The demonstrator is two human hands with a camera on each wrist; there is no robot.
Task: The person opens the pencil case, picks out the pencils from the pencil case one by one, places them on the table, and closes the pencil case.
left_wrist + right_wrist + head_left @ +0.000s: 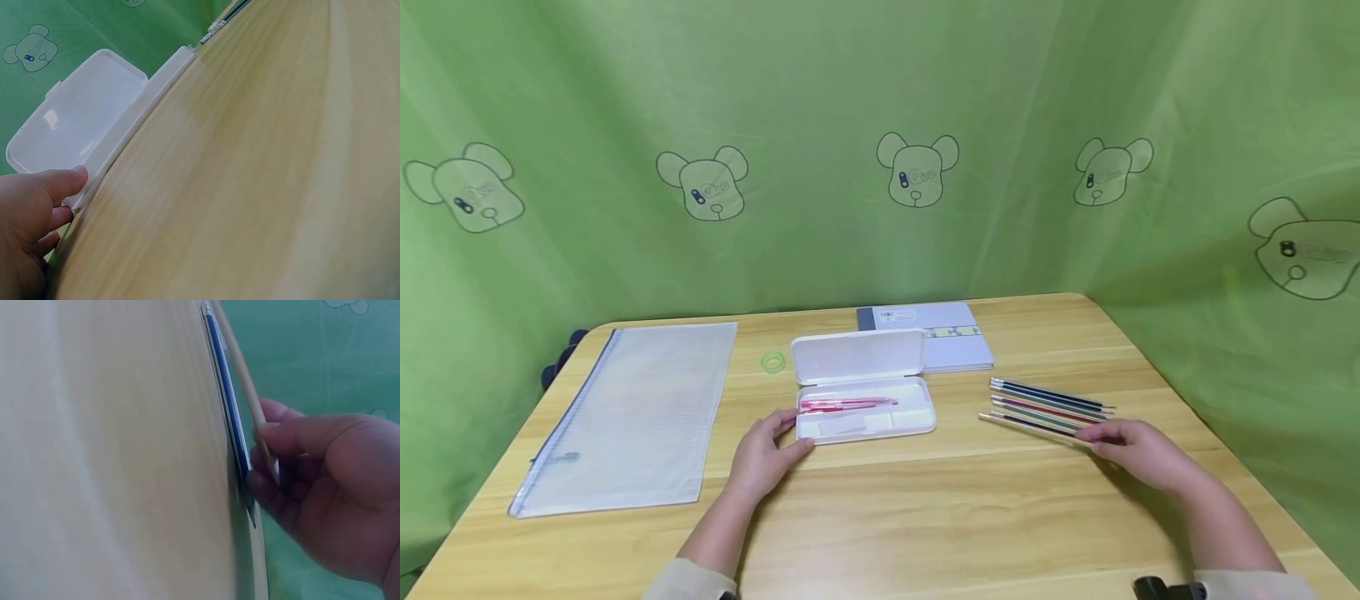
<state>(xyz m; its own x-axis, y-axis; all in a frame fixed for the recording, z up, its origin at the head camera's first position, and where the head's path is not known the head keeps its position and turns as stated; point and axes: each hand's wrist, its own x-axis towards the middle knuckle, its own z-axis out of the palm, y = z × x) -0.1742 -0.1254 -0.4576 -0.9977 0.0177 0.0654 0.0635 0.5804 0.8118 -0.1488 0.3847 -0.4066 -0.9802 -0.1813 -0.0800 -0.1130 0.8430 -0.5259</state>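
A white pencil case (917,421) lies with its lid (857,357) raised. Inside are pink-red pens (850,404) and a whitish block (842,425). My left hand (763,458) grips the case's left end, thumb at the front corner; the left wrist view shows the thumb (65,182) against its front wall. On the right, my right hand (1138,450) pinches a light wooden pencil (247,378) near its sharpened end, between thumb and fingers. That pencil is lifted slightly off the table beside a blue pencil (226,381). Several other pencils (1045,392) lie fanned out behind the hand.
A translucent zip pouch (632,417) covers the table's left part. Green tape (772,362) lies left of the case. Behind the lid is a pale notebook (958,350) with a patterned band. A green curtain (820,233) hangs beyond the wooden table (925,517).
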